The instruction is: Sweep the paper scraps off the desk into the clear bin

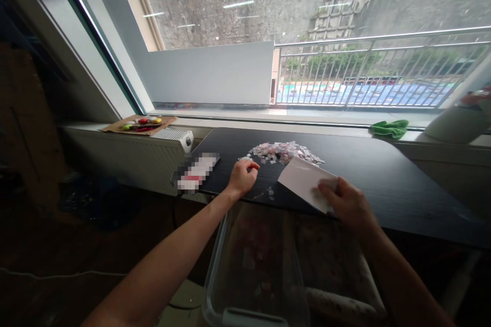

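Note:
My right hand (351, 204) grips the right edge of a white sheet of stiff paper (301, 179), thumb on top. The sheet is tilted over the black table, with its far edge close to a heap of small white and pinkish paper scraps (286, 152). My left hand (244, 176) rests at the table's near side, just left of the heap. Its fingers are curled in, and what they hold, if anything, is hidden. Several small scraps lie by its fingertips, and a few pale bits (270, 192) lie between my hands near the table edge.
Below the table edge stands a clear plastic bin (215, 271) with some scraps inside. A phone-like blurred item (197, 172) lies on the black table (383, 179) at left. A radiator (146, 156), cardboard with colourful items (111, 126) and a green cloth (389, 129) are by the window.

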`<state>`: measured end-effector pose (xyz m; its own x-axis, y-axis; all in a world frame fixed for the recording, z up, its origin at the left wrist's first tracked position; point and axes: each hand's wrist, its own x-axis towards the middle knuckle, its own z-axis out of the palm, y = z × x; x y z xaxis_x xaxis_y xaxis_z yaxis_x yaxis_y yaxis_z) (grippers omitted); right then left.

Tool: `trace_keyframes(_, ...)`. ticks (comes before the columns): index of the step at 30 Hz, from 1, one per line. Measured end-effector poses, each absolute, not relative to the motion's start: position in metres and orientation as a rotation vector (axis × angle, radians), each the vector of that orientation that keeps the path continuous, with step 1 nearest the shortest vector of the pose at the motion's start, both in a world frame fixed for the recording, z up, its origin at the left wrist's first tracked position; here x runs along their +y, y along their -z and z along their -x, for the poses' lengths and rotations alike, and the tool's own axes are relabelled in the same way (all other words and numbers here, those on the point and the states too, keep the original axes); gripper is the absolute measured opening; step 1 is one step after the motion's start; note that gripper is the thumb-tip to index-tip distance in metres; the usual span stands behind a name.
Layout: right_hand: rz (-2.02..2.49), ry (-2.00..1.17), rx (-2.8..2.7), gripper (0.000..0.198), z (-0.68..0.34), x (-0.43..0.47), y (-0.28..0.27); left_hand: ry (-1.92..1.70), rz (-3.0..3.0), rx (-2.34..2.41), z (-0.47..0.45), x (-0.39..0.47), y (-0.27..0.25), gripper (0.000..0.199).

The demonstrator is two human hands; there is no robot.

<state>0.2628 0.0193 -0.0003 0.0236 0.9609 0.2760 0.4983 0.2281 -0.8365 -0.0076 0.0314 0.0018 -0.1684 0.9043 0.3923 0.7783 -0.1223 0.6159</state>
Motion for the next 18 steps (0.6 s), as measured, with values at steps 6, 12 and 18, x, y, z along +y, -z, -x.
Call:
trace_keyframes(6,1.302,-0.813,-1.640,0.027,-0.253,0.031,0.005,-1.007,-2.093,2.104,0.018,0.013,0.003,0.020)
trace_keyframes(12,1.216,-0.926,-1.664,0.025,-0.250,0.033,0.004,-0.924,-2.164,2.172,0.011,0.011,0.004,0.019)
trace_keyframes(18,1.198,-1.027,-1.666,0.025,-0.250,0.029,0.005,-0.899,-2.199,2.184,0.013,0.011,0.005,0.019)
